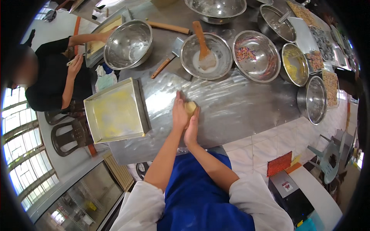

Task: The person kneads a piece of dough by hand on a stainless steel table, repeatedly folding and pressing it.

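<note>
A pale yellow piece of dough [190,108] is held between my two palms above a stainless steel table [231,108]. My left hand [179,113] presses on its left side with fingers stretched out. My right hand [192,130] cups it from the right and below. Parts of the dough are hidden by both hands. Left of my hands lies a rectangular metal baking pan [115,109], its inside smeared yellow and white. Beyond my hands, a metal bowl [222,53] holds white powder and a wooden spatula [199,37].
A wooden-handled scraper [166,62] and a rolling pin [169,27] lie farther back. Another bowl [256,56] contains colored sprinkles; a smaller bowl [295,65] has yellow residue. At left, a person [49,72] holds a utensil by a dough-filled pan [108,30], near a large bowl [128,44].
</note>
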Tool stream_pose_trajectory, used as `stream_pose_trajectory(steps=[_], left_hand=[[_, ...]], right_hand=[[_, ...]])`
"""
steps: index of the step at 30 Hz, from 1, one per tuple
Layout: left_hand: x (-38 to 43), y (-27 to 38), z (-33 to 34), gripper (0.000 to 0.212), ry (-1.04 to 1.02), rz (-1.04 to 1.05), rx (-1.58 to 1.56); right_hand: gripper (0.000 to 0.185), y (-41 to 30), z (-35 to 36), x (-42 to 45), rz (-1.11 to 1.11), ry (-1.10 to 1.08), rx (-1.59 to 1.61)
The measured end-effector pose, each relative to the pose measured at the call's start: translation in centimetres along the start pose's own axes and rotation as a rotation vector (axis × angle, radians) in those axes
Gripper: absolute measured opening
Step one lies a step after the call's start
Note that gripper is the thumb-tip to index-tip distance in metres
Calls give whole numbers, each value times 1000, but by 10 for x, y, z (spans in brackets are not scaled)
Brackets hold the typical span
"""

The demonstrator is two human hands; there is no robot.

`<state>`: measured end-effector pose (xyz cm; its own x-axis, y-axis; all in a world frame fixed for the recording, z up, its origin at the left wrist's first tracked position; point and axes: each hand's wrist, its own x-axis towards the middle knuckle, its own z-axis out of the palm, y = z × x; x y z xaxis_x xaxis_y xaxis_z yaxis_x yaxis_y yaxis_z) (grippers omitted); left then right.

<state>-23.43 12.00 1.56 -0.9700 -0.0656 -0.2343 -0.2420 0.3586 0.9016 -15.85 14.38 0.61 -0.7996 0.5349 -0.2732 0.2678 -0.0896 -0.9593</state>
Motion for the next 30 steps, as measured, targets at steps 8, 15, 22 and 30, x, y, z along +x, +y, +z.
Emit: stream_pose_trajectory(steps=[8, 15, 22, 30], left_hand=[[-5, -1, -93, 43, -14, 32, 176], [-71, 5, -14, 46, 129, 348, 888], [10, 22, 15, 34, 362, -10, 565], [-3, -11, -86, 36, 120, -29, 72]], right_hand=[[51, -13, -5, 6, -342, -642, 66], [41, 9, -81, -43, 380, -52, 210], [51, -25, -14, 6, 402, -134, 554], [58, -27, 7, 14, -21, -341, 214]])
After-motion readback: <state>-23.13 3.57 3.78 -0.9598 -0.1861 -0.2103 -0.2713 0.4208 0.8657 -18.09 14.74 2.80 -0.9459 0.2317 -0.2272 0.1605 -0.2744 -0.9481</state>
